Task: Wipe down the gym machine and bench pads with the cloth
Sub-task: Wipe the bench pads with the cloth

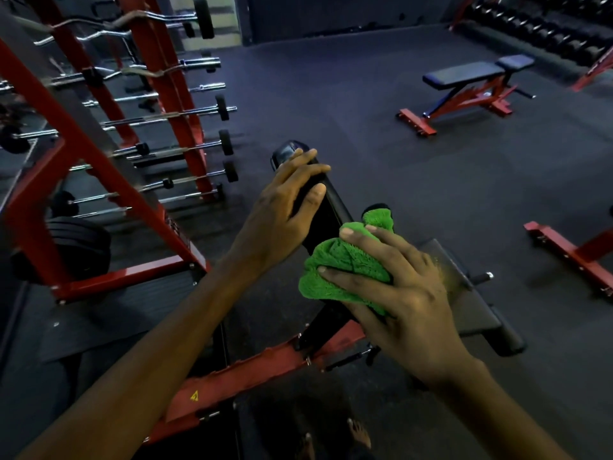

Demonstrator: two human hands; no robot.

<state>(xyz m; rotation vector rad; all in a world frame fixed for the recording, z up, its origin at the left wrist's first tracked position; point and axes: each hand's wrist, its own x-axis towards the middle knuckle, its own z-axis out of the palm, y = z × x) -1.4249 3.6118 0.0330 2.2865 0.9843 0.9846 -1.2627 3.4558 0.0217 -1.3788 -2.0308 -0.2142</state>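
A bunched green cloth (341, 267) is pressed against the black upright pad (331, 210) of a red-framed gym machine (252, 370), and my right hand (401, 293) is shut on it. My left hand (285, 204) rests on the pad's upper part, fingers spread over the top and thumb on the side, steadying it. Just right of the cloth lies the machine's black seat pad (477, 313), partly hidden by my right hand.
A red rack (156, 94) of barbells stands at the left with weight plates (79, 247) at its foot. A flat bench with a dark pad (464, 74) stands far right on the black rubber floor. Dumbbell racks (547, 31) line the back. Another red frame (570, 254) is at right.
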